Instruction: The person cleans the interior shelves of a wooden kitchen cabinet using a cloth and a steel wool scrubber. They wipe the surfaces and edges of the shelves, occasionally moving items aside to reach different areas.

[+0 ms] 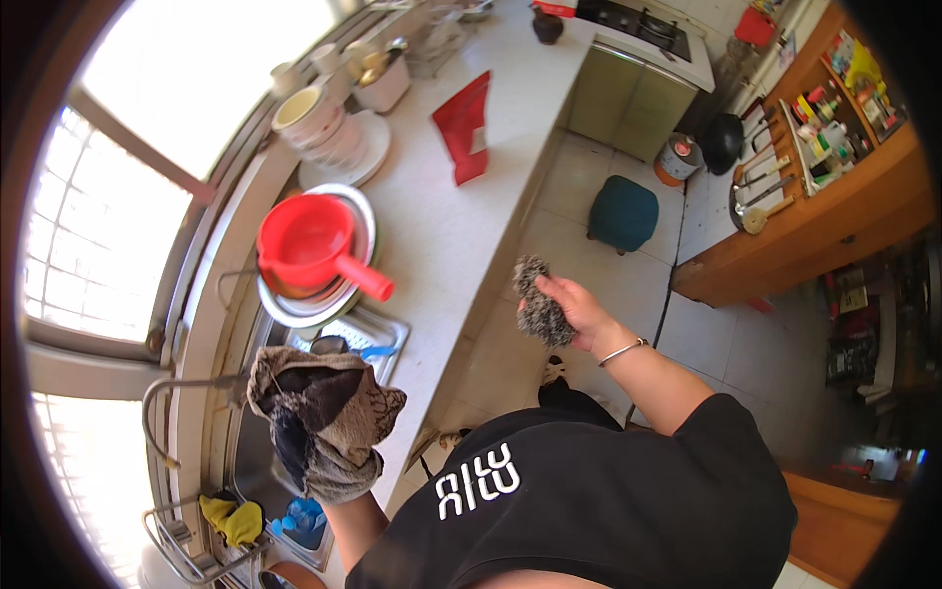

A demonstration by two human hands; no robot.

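Note:
A grey-brown cloth with dark patches (331, 420) is bunched over my left hand, above the edge of the sink. The cloth hides the fingers, and only my left forearm (352, 526) shows below it. My right hand (578, 313) is out over the floor, gripping a fuzzy grey-brown cloth or scrubber (543, 313) between thumb and fingers. Under the cloth on the left is the metal sink (254, 442), partly covered. A red plastic dipper (305, 239) rests on stacked basins (366, 213) beside the sink.
Stacked bowls (313, 121) on a plate stand by the window. A red packet (467, 129) lies on the counter (441, 243). The tap (158, 397) arches over the sink, near a yellow cloth (235, 519) on a rack. A blue stool (624, 212) stands on the floor.

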